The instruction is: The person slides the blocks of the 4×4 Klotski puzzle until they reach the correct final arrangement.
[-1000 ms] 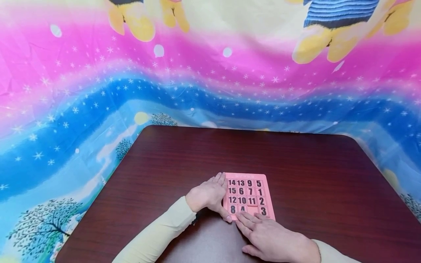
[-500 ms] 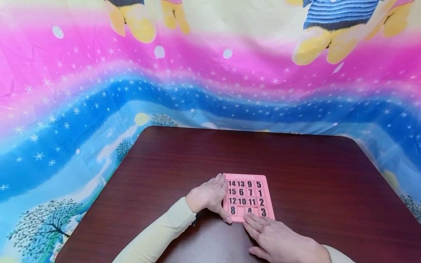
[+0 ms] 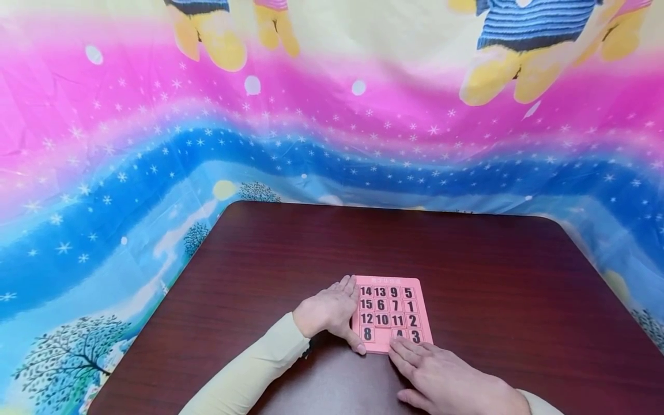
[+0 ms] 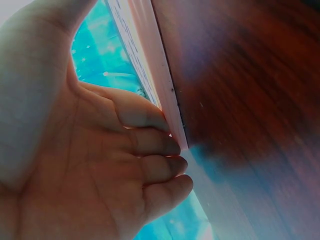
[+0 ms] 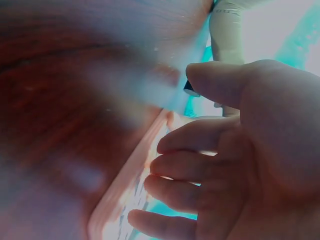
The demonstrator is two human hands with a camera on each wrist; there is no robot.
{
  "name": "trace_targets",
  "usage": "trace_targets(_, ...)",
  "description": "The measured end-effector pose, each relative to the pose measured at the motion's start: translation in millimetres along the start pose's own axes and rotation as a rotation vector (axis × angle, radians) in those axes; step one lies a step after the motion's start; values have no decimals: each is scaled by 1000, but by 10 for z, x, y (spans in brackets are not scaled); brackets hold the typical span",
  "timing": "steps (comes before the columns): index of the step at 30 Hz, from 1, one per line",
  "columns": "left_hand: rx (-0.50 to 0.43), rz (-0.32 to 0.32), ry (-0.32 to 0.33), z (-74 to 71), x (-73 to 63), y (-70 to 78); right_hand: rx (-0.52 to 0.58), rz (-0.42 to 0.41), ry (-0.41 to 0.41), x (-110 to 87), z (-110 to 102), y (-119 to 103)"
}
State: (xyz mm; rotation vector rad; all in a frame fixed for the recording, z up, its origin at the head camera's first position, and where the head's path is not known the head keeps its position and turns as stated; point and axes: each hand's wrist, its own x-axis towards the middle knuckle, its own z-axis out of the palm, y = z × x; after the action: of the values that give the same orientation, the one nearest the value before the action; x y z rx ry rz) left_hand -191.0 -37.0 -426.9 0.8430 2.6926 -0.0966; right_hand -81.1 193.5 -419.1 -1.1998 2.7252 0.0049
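A pink number slide puzzle [image 3: 424,314] with black-numbered tiles lies flat on the brown table. My left hand [image 3: 329,308] rests along its left side, fingers straight at the upper edge and thumb at the near left corner. In the left wrist view, the fingertips of the left hand [image 4: 110,155] are right at the puzzle's side [image 4: 167,90]. My right hand [image 3: 441,372] reaches over the near edge, its extended fingertips on the tile numbered 4 [image 3: 399,333], partly covering it. A tile gap [image 3: 382,336] shows between the 8 and the 4. In the right wrist view, the right hand [image 5: 225,165] has its fingers spread apart.
The dark brown table [image 3: 290,248] has rounded far corners. Behind and around it hangs a colourful printed cloth [image 3: 332,127] with snowflakes and trees. Pale yellow sleeves [image 3: 254,363] cover the forearms.
My right fingers have slid the 4 tile to the right, from beside the 8 to beside the 3, so the gap has moved left. The left hand has stayed in place.
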Motion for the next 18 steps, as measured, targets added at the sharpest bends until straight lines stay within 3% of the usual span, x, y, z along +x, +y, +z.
trace_targets(5,20,1,6,11,3,1,-131,-116,153,105,-15,-25)
trace_targets(8,34,1,11,13,8,2,-188,-157,194,196,-7,-34)
trace_targets(18,52,6,10,6,17,-1,-216,-176,164,372,33,-26)
